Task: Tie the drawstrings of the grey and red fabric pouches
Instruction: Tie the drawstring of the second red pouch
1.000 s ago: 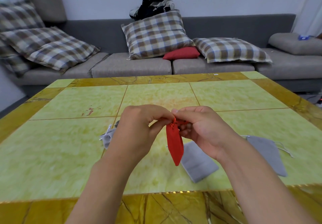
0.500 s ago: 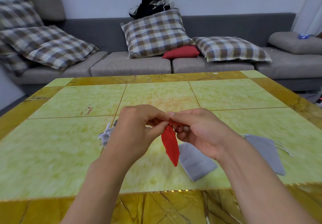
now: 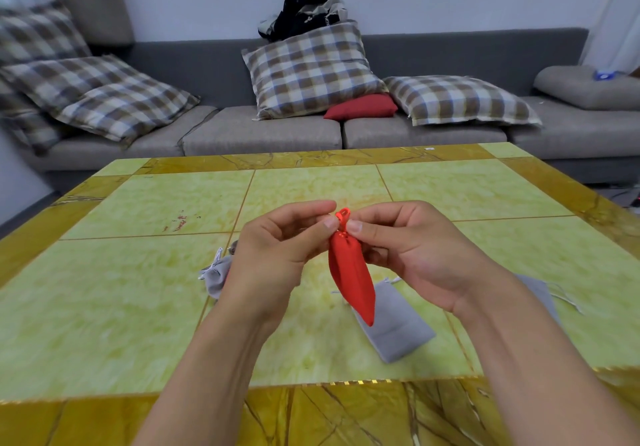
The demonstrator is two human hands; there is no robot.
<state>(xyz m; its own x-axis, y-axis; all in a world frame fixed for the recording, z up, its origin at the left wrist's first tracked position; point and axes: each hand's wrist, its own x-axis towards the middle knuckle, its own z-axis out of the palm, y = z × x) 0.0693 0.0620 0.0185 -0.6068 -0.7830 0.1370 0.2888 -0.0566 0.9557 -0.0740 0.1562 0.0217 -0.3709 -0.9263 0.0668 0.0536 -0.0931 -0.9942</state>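
Red pouch (image 3: 351, 279) had swung upright since earlier | left hand (image 3: 277, 251) and right hand (image 3: 412, 255) pinched its cinched neck | no readable writing | grey pouches (image 3: 394, 324) lay on table (image 3: 138, 272)

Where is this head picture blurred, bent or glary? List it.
Head view: even, soft light with faint shadows; the red pouch and both hands, left hand and right hand, are sharp; the left plaid cushions smear; the table edges bow from the wide lens; a mild sheen, no harsh glare.
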